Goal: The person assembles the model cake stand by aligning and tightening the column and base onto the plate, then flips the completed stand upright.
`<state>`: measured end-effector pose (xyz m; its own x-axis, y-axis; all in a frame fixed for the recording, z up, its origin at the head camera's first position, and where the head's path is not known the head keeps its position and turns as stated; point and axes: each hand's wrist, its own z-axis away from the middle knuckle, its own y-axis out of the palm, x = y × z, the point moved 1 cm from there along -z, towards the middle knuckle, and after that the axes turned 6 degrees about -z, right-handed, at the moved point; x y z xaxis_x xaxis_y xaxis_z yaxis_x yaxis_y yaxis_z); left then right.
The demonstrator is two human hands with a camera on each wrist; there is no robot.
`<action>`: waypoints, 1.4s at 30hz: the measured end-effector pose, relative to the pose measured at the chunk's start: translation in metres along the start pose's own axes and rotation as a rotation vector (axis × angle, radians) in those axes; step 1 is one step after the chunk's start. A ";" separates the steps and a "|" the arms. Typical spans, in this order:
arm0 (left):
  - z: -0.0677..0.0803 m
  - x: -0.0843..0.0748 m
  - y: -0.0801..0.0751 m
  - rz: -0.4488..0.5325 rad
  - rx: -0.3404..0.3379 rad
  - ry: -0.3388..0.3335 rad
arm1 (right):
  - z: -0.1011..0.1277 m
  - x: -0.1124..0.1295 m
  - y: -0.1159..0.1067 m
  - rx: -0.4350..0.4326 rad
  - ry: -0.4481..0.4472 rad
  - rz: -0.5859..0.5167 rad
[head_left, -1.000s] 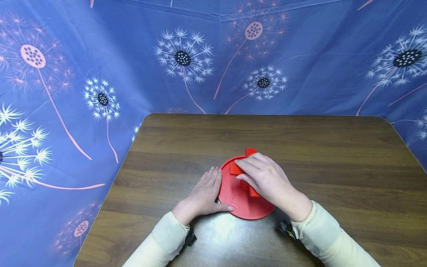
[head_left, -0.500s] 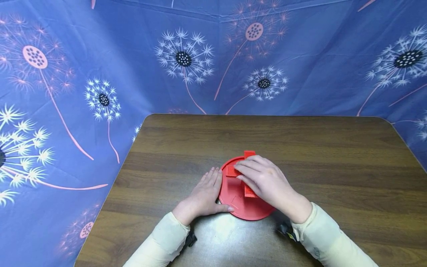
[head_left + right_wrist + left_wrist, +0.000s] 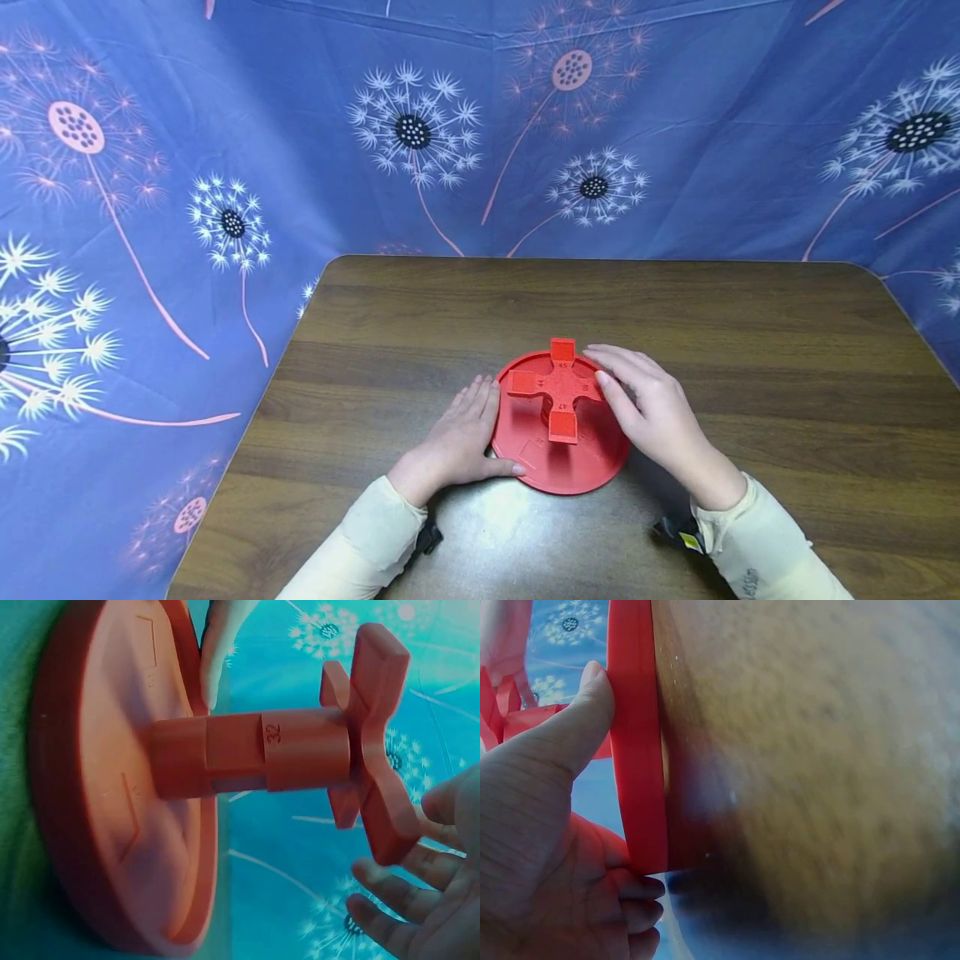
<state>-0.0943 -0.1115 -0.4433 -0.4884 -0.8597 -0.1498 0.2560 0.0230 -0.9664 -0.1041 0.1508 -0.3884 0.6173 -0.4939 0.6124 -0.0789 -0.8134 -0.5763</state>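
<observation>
A blue cloth printed with dandelions [image 3: 292, 125] rises behind the far edge and left edge of a wood-grain bench [image 3: 750, 333], whose far corners are rounded. Pale sleeves [image 3: 360, 542] cover the person's forearms. On the bench, well apart from the far edge and a little closer to the left edge than the right, lies a round red base [image 3: 564, 477] with a raised rim. The left hand [image 3: 459, 437] rests against the rim on the side facing the bench's left edge, its fingers straight and together, the thumb spread wide over the rim. The right hand [image 3: 660, 412] is at one arm of a red cross-shaped top [image 3: 562, 386], its fingers loosely bent and apart from the thumb; whether they touch it cannot be told. A red column [image 3: 240, 754] stands upright from the base and carries that top. The smallest details are the markings: "32" [image 3: 274, 733] on the column and "47" [image 3: 562, 407] on the cross.
</observation>
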 end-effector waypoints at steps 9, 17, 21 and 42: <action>-0.001 0.000 0.000 -0.002 0.005 0.001 | 0.017 -0.016 -0.017 0.140 0.233 -0.264; -0.002 0.001 0.001 -0.013 0.008 -0.003 | 0.029 -0.019 -0.019 0.208 0.278 -0.365; -0.002 0.001 0.002 -0.018 0.003 -0.001 | 0.034 -0.015 -0.017 0.184 0.276 -0.352; -0.004 0.001 0.003 -0.011 -0.005 -0.002 | 0.038 0.016 0.020 -0.002 -0.104 0.176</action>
<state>-0.0973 -0.1102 -0.4470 -0.4898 -0.8607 -0.1390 0.2465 0.0162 -0.9690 -0.0658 0.1384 -0.4108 0.6714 -0.5943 0.4429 -0.1941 -0.7177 -0.6688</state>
